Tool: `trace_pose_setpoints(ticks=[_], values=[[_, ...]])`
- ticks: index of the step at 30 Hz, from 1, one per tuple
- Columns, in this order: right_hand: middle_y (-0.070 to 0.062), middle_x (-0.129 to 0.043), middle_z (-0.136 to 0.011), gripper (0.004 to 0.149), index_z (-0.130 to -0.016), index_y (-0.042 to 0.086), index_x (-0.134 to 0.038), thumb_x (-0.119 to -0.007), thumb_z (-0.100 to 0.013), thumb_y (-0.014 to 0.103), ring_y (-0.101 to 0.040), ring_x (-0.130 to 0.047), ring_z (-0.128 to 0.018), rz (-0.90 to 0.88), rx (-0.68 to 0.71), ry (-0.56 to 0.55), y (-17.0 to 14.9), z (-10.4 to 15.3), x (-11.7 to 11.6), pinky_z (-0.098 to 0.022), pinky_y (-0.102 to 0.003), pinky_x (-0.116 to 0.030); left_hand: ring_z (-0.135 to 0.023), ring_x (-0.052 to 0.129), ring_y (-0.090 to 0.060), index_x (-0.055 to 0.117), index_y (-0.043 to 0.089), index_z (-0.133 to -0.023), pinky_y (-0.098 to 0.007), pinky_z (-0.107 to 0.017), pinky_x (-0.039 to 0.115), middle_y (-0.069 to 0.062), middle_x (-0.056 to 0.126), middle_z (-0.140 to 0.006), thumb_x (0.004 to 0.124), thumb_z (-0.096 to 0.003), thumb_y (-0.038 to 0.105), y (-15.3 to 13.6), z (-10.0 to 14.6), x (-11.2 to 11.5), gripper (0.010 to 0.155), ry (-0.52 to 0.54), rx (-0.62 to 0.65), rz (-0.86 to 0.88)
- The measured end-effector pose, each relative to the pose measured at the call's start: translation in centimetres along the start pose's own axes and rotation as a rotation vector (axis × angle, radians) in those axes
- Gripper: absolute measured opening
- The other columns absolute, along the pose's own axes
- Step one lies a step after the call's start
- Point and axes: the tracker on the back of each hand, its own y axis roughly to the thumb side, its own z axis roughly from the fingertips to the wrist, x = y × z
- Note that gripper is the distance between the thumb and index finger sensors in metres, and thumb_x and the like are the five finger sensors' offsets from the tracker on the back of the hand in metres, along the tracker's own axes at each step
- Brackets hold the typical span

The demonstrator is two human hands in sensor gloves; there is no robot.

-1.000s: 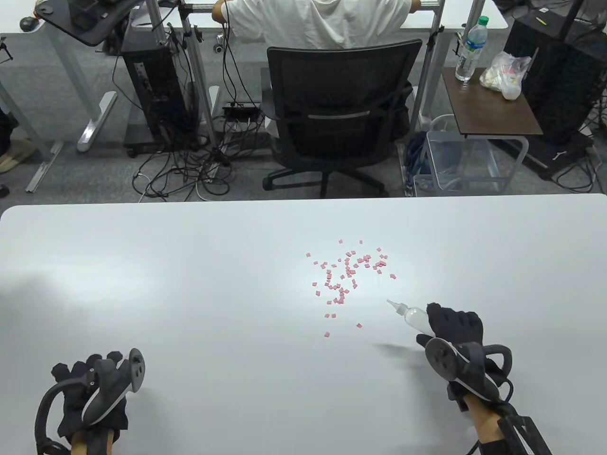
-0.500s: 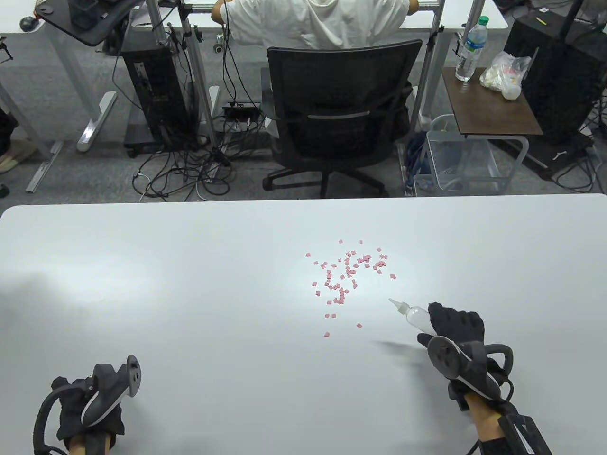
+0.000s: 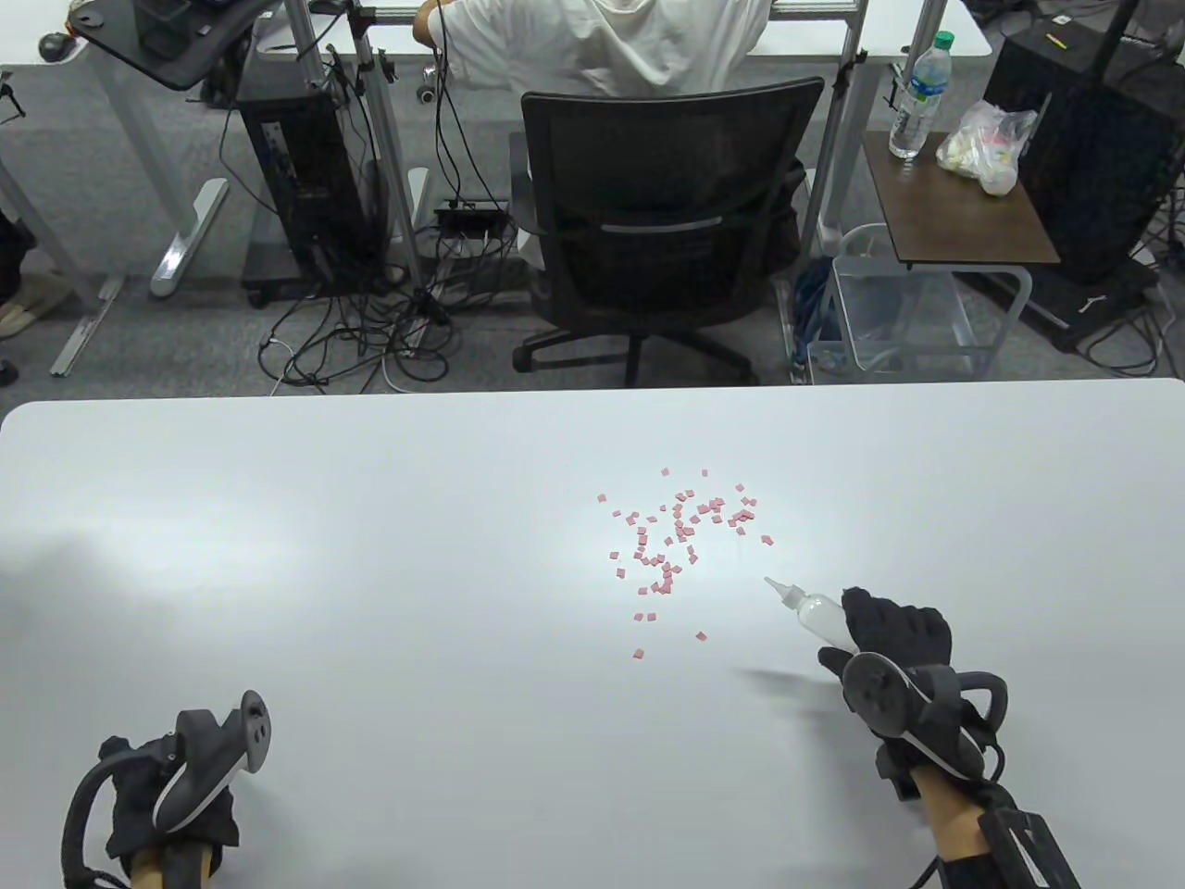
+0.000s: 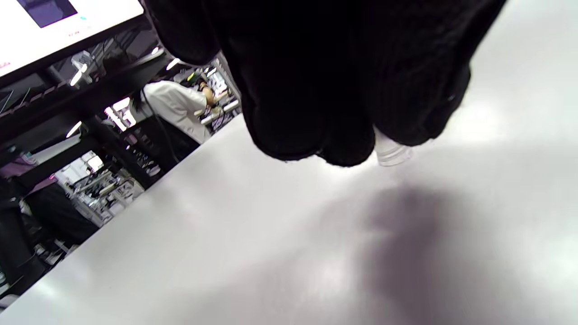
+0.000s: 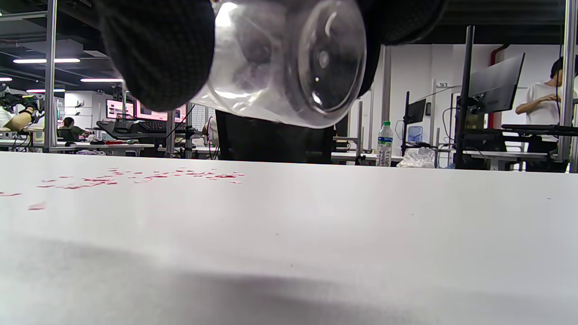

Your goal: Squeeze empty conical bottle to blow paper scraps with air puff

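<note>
Right hand (image 3: pixel 896 639): near the worktop's (image 3: pixel 370 574) near-right corner, raised off the surface; fingers (image 5: pixel 162 54) wrapped around the bottle's body, gripping it.
Bottle (image 3: pixel 815 613): clear, conical, held in the right hand; lying low and tilted, nozzle aimed up-left toward the scraps. Right wrist view shows its round base (image 5: pixel 332 54) end-on, clear of the worktop, nothing visible inside.
Nozzle tip (image 3: pixel 768 582): apart from the scraps, just short of the cluster's near-right fringe.
Scraps (image 3: pixel 680 532): small pink squares, scattered loosely a little right of the worktop's centre; a few strays lie toward the near edge. In the right wrist view they show as a thin pink band (image 5: pixel 135 178) on the left, lying flat.
Left hand (image 3: pixel 171 796): at the near-left corner, well apart from bottle and scraps; fingers curled under into a loose fist.
Left wrist view: gloved fingers (image 4: pixel 316 90) bunched and closed; a small clear ridged piece (image 4: pixel 390 151) shows at the fingertips, cannot tell what it is.
Shadow (image 3: pixel 787 681): cast on the worktop beneath the right hand.
</note>
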Motion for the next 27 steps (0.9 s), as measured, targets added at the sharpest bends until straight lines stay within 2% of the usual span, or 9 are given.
trace_pose_setpoints(ticks=[8, 11, 16, 19, 22, 27], values=[[-0.016, -0.089, -0.094, 0.071, -0.104, 0.011, -0.074, -0.09, -0.044, 0.045, -0.036, -0.09, -0.081, -0.033, 0.028, -0.012, 0.3, 0.0, 0.4, -0.073, -0.061, -0.063, -0.068, 0.105, -0.015, 0.088, 0.031, -0.09, -0.056, -0.079, 0.055, 0.003, 0.102, -0.082, 0.096, -0.0474, 0.041, 2.8, 0.9, -5.4, 0.045, 0.159, 0.095, 0.177], [-0.016, -0.089, -0.094, 0.071, -0.104, 0.011, -0.074, -0.089, -0.044, 0.045, -0.036, -0.09, -0.081, -0.055, 0.045, -0.024, 0.7, 0.1, 0.7, -0.073, -0.061, -0.063, -0.068, 0.105, -0.016, 0.088, 0.031, -0.091, -0.056, -0.079, 0.054, 0.003, 0.102, -0.083, 0.096, -0.0477, 0.04, 4.8, 1.9, -7.6, 0.045, 0.24, 0.175, 0.308], [-0.015, -0.089, -0.094, 0.071, -0.104, 0.011, -0.074, -0.09, -0.043, 0.045, -0.036, -0.09, -0.082, -0.107, 0.11, -0.034, 1.7, 0.3, 1.1, -0.073, -0.061, -0.063, -0.067, 0.105, -0.015, 0.088, 0.031, -0.091, -0.056, -0.079, 0.056, 0.003, 0.102, -0.083, 0.096, -0.0474, 0.041, 9.8, 4.9, -11.4, 0.045, 0.424, 0.343, 0.445], [-0.015, -0.089, -0.094, 0.071, -0.104, 0.012, -0.074, -0.091, -0.043, 0.045, -0.036, -0.09, -0.082, -0.154, 0.149, -0.056, 2.8, 0.6, 1.7, -0.073, -0.061, -0.063, -0.067, 0.105, -0.016, 0.088, 0.03, -0.091, -0.056, -0.079, 0.056, 0.003, 0.102, -0.083, 0.096, -0.0477, 0.04, 12.7, 6.7, -13.3, 0.045, 0.451, 0.474, 0.626], [-0.014, -0.089, -0.095, 0.071, -0.104, 0.013, -0.075, -0.091, -0.042, 0.045, -0.035, -0.09, -0.083, -0.187, 0.205, -0.081, 4.1, 1.1, 2.4, -0.073, -0.062, -0.062, -0.067, 0.105, -0.016, 0.088, 0.03, -0.091, -0.055, -0.079, 0.056, 0.003, 0.102, -0.083, 0.096, -0.0479, 0.04, 15.2, 7.7, -14.2, 0.045, 0.449, 0.577, 0.792], [-0.013, -0.089, -0.095, 0.071, -0.104, 0.014, -0.075, -0.091, -0.043, 0.045, -0.035, -0.09, -0.083, -0.235, 0.316, -0.122, 6.2, 2.4, 3.6, -0.073, -0.062, -0.062, -0.067, 0.105, -0.016, 0.088, 0.029, -0.091, -0.055, -0.078, 0.057, 0.002, 0.102, -0.083, 0.096, -0.0482, 0.04, 17.4, 8.3, -13.7, 0.044, 0.426, 0.674, 0.993]])
